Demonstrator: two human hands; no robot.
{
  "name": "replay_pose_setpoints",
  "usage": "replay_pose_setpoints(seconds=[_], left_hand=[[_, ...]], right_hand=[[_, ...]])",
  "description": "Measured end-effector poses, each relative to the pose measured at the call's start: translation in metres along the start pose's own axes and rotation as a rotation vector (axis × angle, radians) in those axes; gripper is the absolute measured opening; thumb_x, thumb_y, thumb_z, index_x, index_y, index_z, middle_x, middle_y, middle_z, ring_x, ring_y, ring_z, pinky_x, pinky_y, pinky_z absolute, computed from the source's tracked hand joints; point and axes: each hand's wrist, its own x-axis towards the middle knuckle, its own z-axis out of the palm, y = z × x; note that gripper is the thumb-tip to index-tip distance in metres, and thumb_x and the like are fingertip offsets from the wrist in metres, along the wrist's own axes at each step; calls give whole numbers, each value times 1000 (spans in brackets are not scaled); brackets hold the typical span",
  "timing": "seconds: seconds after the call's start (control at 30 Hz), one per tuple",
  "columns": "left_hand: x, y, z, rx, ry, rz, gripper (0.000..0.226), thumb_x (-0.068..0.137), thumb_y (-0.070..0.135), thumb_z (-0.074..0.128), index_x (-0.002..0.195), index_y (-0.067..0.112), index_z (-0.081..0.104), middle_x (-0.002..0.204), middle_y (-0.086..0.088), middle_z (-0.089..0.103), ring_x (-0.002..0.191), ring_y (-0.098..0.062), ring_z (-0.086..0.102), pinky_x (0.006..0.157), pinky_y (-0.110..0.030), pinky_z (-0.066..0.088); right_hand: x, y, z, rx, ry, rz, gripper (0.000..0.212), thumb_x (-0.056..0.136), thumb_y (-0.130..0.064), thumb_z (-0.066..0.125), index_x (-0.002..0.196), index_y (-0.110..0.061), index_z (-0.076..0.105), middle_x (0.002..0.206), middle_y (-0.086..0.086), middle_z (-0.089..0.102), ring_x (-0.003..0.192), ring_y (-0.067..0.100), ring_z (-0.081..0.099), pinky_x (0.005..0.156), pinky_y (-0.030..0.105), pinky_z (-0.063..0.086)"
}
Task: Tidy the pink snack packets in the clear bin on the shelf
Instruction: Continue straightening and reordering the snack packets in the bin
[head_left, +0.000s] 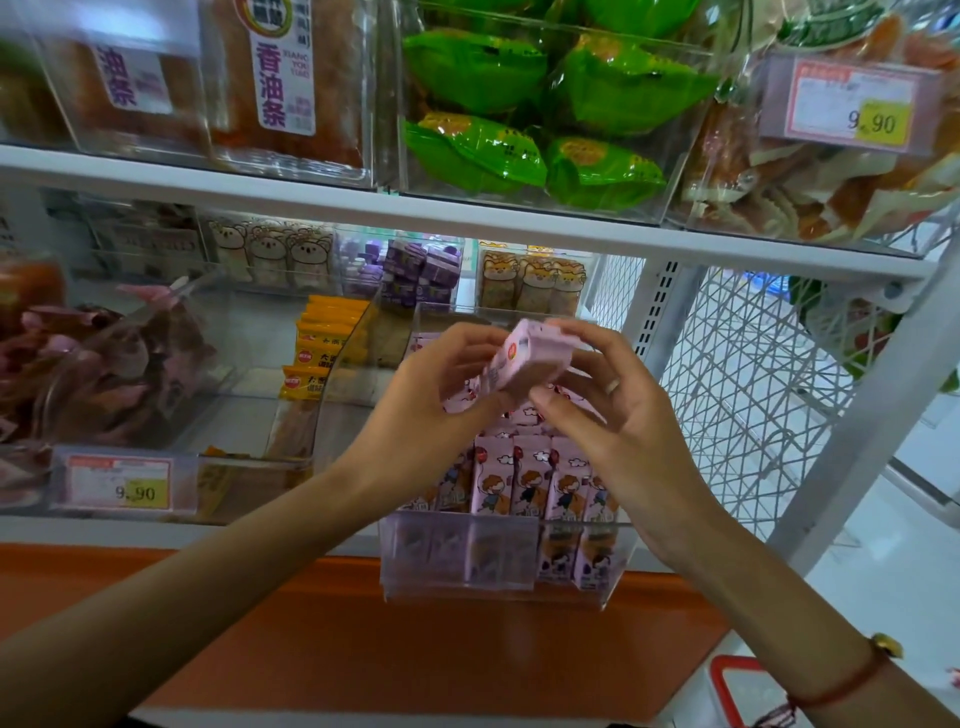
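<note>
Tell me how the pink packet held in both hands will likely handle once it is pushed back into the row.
The pink packet looks boxy and holds its shape between the left hand and right hand, so probably fairly stiff. It seems light. Its glossy wrap may slide easily against the upright packets.

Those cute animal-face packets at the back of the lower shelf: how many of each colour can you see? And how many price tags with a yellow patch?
Cream bear packets: 3
Orange animal-face packets: 3
Price tags with a yellow patch: 2, one on the upper bin, one on the lower left bin
Total: 8
</note>
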Motion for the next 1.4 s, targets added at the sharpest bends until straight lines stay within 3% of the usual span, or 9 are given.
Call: replay_pose_setpoints(seconds=[0.13,0.33,0.5,0.7,0.93,1.1,1.23,1.3,1.4], left_hand=[[2,4,2,-149,141,-129,38,77,30,71,110,25,52,104,9,65,83,2,68,60,-10,52],[3,5,1,-217,130,-226,69,68,49,71,129,30,44,120,16,59,98,3,65,76,-20,56],[5,6,-8,-401,179,-251,51,85,23,65,132,32,47,122,-2,63,95,-11,70,77,-23,57],[3,11,-3,-338,83,-246,34,89,23,61,123,27,58,112,-3,65,92,-10,70,71,-16,54],[3,14,2,-294,73,-261,30,85,19,66,112,16,54,105,4,70,88,-9,70,68,-14,53],[5,17,-6,-245,21,-213,44,78,22,69,117,30,50,96,11,71,88,-6,70,66,-12,53],[11,17,-18,-157,144,-96,28,82,18,66,108,29,60,98,9,72,91,-4,69,72,-13,53],[15,12,-20,-136,258,-53,26,84,14,66,104,30,59,95,10,72,89,-2,69,70,-11,52],[26,3,-16,1,261,-39,31,84,12,67,106,28,54,102,10,67,93,-2,68,73,-13,54]], right_hand=[[-2,0,4,-183,22,28,77,66,-44,73,132,-36,36,128,-15,55,113,-2,54,95,33,51],[-1,0,4,-132,19,61,32,77,-45,60,107,-37,51,107,-15,62,88,-4,63,66,9,50],[1,6,-3,-9,-58,242,28,93,-35,49,116,-25,61,100,-2,68,90,16,66,84,30,55],[-1,1,-5,109,-38,237,59,62,-52,67,113,-24,61,104,-4,68,89,12,69,67,28,57],[-4,1,-15,-42,-42,149,53,71,-46,60,118,-24,62,93,-10,71,79,2,68,62,11,49],[-3,4,-19,-131,71,67,46,70,-49,64,111,-30,62,99,-9,71,90,5,68,74,20,55],[-6,12,-22,-335,205,26,46,78,-36,70,118,-26,51,105,-14,59,93,-2,59,76,15,52],[-11,15,-17,-516,159,-70,32,85,-23,66,112,-24,48,99,-16,55,89,-4,56,72,12,50],[-19,18,-7,-760,-38,-145,30,93,-35,48,121,-27,42,114,-15,50,97,-8,50,83,9,41]])
